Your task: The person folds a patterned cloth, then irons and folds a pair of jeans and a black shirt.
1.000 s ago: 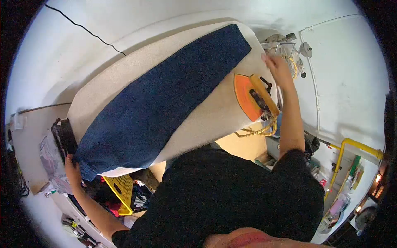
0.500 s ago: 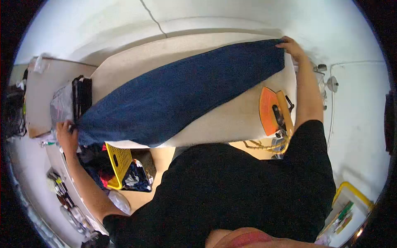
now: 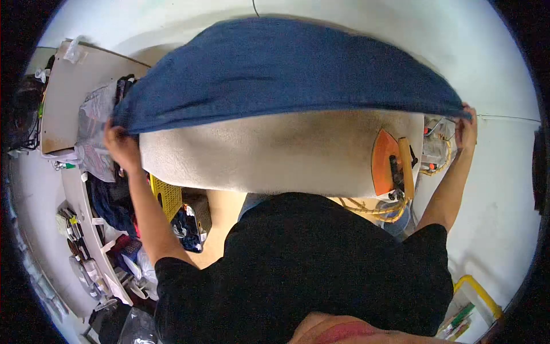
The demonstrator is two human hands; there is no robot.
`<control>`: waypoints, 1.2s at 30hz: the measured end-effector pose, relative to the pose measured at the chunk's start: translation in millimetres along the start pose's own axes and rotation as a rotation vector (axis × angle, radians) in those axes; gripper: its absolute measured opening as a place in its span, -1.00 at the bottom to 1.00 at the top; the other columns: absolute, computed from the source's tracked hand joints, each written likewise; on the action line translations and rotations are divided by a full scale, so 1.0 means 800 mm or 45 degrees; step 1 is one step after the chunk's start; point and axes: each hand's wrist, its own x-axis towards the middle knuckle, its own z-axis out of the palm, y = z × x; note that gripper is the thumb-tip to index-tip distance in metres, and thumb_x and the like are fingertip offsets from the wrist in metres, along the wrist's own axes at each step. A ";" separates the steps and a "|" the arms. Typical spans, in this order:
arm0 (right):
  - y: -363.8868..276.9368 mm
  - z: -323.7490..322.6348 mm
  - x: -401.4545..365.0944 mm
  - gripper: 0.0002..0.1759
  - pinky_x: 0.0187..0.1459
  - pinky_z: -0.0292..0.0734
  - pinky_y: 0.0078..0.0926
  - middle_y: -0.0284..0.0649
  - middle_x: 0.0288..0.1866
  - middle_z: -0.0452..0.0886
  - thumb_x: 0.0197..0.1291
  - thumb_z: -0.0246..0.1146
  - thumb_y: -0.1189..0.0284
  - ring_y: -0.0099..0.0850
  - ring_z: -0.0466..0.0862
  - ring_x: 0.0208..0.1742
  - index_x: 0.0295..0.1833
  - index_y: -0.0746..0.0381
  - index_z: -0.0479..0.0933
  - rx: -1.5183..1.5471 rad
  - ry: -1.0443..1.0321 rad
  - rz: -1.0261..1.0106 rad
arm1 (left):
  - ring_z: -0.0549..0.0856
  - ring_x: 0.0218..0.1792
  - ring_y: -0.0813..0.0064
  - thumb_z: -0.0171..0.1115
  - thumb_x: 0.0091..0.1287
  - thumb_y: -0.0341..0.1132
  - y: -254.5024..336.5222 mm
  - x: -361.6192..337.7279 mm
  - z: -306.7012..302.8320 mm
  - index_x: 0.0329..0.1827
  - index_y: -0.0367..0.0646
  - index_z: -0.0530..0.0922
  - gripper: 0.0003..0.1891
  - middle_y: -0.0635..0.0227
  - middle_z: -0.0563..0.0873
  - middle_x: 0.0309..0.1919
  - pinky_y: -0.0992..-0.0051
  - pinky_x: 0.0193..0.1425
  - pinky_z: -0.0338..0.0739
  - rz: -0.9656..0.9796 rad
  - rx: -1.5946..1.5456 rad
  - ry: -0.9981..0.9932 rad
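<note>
A long dark blue denim garment [image 3: 275,69] stretches across the far half of the padded cream ironing board [image 3: 258,152], its near edge raised between my hands. My left hand [image 3: 122,148] grips its left end, just past the board's left side. At the opposite end, my right hand [image 3: 467,131] has its fingers closed on the garment's corner, beyond the board's right side. An iron [image 3: 387,163] with an orange soleplate and a wooden handle rests on the board's right part, apart from both hands.
A yellow cord [image 3: 372,213] hangs from the iron past the board's near edge. Below at the left are a yellow basket [image 3: 165,198] and piled clothes. A plastic bag [image 3: 94,132] hangs beside the board's left end. White walls enclose the far and right sides.
Both ends of the garment have stayed in my hands. It has shifted from lying diagonally over the board to spanning its far side. My right hand has moved right and nearer, my left slightly farther away.
</note>
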 end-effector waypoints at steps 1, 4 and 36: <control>0.020 -0.016 -0.016 -0.67 -0.13 0.48 -0.66 -0.25 0.18 0.54 0.14 0.06 0.74 -0.50 0.55 -0.04 -0.06 0.15 0.50 -0.087 0.036 0.046 | 0.58 0.07 0.12 0.10 0.06 -0.69 0.009 -0.027 0.007 -0.19 -0.22 0.53 -0.73 0.17 0.61 0.16 0.24 0.19 0.50 -0.030 -0.010 -0.064; 0.073 -0.046 -0.063 -0.65 -0.03 0.48 -0.62 -0.26 0.17 0.54 0.10 0.07 0.77 -0.49 0.55 0.05 -0.09 0.12 0.49 -0.059 0.065 0.050 | 0.56 0.15 0.11 0.08 0.05 -0.70 0.031 -0.126 0.018 -0.19 -0.24 0.51 -0.73 0.14 0.54 0.25 0.26 0.25 0.47 -0.281 -0.155 -0.336; -0.068 0.492 -0.173 -0.32 0.34 0.32 -0.22 -0.12 0.31 0.51 -0.01 0.00 0.72 -0.14 0.47 0.31 0.23 -0.01 0.57 -0.690 -1.214 -1.058 | 0.33 0.43 0.03 0.08 0.35 0.20 0.557 -0.182 0.046 0.41 -0.28 0.33 -0.22 -0.05 0.45 0.33 0.08 0.53 0.05 0.655 -1.011 -1.493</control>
